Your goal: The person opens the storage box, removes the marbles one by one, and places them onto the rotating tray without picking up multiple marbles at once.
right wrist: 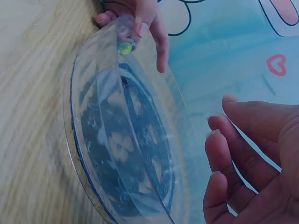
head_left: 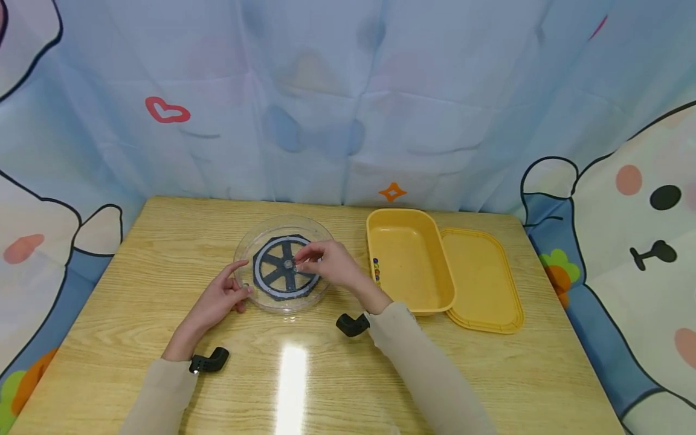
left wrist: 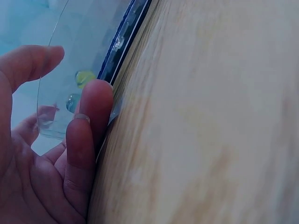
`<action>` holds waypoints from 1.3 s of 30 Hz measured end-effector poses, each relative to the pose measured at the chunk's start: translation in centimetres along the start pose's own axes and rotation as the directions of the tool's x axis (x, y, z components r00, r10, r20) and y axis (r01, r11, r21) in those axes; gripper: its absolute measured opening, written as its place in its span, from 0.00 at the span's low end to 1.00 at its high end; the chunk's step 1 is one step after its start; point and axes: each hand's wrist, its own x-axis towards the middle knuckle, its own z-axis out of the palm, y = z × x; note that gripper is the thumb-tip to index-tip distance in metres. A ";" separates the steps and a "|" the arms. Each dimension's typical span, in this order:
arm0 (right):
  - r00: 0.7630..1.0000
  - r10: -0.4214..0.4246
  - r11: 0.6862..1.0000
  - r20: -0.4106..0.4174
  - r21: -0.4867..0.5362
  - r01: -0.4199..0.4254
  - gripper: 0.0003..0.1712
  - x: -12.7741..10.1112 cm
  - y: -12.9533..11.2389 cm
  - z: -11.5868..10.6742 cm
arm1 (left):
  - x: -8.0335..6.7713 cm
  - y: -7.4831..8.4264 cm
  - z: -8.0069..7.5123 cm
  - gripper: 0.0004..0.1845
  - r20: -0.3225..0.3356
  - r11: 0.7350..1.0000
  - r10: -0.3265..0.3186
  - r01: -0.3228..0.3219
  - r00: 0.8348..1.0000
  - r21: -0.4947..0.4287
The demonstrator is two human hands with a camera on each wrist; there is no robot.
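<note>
A round clear plastic dish (head_left: pixel 288 310) stands on the table, with a dark wheel shape (head_left: pixel 280 262) of six spokes and a pale ring in it. My left hand (head_left: pixel 220 297) grips the dish's left edge, thumb and index finger reaching over the rim. Through the clear wall beside those fingers show a yellow-green marble (left wrist: pixel 85 78) and a bluish marble (left wrist: pixel 73 102). Over the dish's right half is my right hand (head_left: pixel 330 264), fingers loosely bent near the wheel's hub. In the right wrist view, nothing shows between the right thumb and fingers (right wrist: pixel 218 149).
To the right stands a yellow plastic bin (head_left: pixel 410 269) with several coloured marbles (head_left: pixel 376 269) along its left inner wall. A flat yellow lid (head_left: pixel 484 281) lies beside it, partly under its edge. A patterned blue curtain (head_left: pixel 348 139) hangs behind the wooden table (head_left: pixel 261 374).
</note>
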 end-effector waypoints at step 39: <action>0.965 0.193 0.981 -0.177 0.057 -0.186 0.14 -3.5 6.2 -12.7 | -0.1 0.3 0.1 0.34 -0.012 0.999 -0.033 0.033 0.999 0.012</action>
